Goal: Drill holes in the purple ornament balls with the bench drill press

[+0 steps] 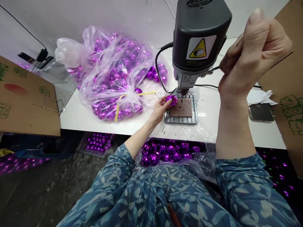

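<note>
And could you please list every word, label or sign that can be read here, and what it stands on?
No words are legible.
Yellow warning triangle, picturing a hand, on the drill press; fine print beneath: too small.
Pale label below it: too small.
Green print on the left box and right box: too blurred.

table (pixel 75 118): white, smooth top, dark under its near edge | wall (pixel 142 19): plain, pale, rising behind the table's far edge | floor (pixel 47 197): dark grey, mottled, below the near left corner | light: soft, faint glare on tabletop
</note>
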Motion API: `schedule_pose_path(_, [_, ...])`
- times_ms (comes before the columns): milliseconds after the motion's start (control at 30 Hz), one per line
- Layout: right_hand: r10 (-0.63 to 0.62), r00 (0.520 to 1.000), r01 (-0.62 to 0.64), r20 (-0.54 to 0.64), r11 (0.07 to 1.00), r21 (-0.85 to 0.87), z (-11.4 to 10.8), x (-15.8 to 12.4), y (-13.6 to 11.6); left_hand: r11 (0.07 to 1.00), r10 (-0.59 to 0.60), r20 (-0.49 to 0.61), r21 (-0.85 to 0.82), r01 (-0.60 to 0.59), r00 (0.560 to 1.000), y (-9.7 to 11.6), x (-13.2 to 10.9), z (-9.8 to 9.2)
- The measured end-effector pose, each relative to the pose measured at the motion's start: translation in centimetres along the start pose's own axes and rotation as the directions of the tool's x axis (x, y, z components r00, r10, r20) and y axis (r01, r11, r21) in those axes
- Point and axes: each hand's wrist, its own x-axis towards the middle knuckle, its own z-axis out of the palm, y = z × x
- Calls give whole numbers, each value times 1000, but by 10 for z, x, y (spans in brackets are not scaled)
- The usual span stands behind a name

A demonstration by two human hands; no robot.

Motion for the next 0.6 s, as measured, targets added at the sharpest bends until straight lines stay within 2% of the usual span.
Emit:
schedule_pose_path(133, [-3, 1000, 3, -7, 1000, 2, 1, 0, 1, 984, 115, 32, 130, -118, 993, -8, 6, 6])
schedule_pose_path(400, [-6, 1000, 6, 7, 1000, -3, -1, -1, 3, 938, 178, 91, 284, -197, 980, -22, 14, 18])
schedule_pose_path(600, [-13, 1000, 13, 6, 1000, -5, -1, -2, 0, 801, 283, 170, 500, -330, 944, -22, 0, 22])
